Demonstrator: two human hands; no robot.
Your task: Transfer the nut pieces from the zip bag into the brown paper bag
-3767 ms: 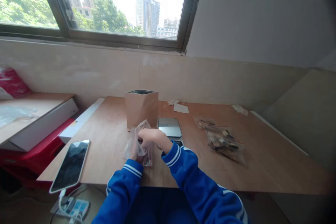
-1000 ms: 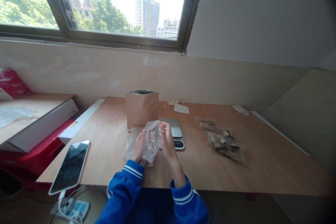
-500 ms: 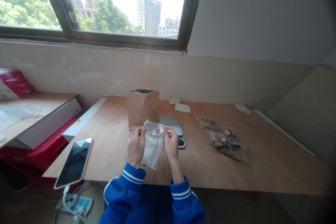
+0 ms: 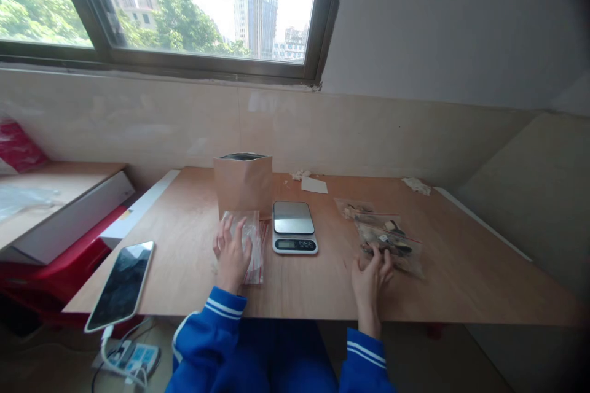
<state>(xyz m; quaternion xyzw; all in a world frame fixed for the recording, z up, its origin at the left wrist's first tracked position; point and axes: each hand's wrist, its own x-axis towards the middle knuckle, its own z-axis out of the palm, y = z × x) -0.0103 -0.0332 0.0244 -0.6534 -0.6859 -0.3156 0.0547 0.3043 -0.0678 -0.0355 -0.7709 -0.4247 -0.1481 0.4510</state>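
Blue sleeves (image 4: pixel 205 334) reached over the near edge of a plywood table (image 4: pixel 465 298). The left hand (image 4: pixel 232 256) lay open, fingers spread, on a clear bag (image 4: pixel 246 234), with a red-striped packet (image 4: pixel 260 273) just beside it. The right hand (image 4: pixel 372 279) had its fingers bent against the lower edge of a zip bag (image 4: pixel 391 245) of dark chunks; I could not tell whether they gripped it. A digital scale (image 4: pixel 294 227) sat between the hands, and a kraft pouch (image 4: pixel 243 185) stood upright behind the clear bag.
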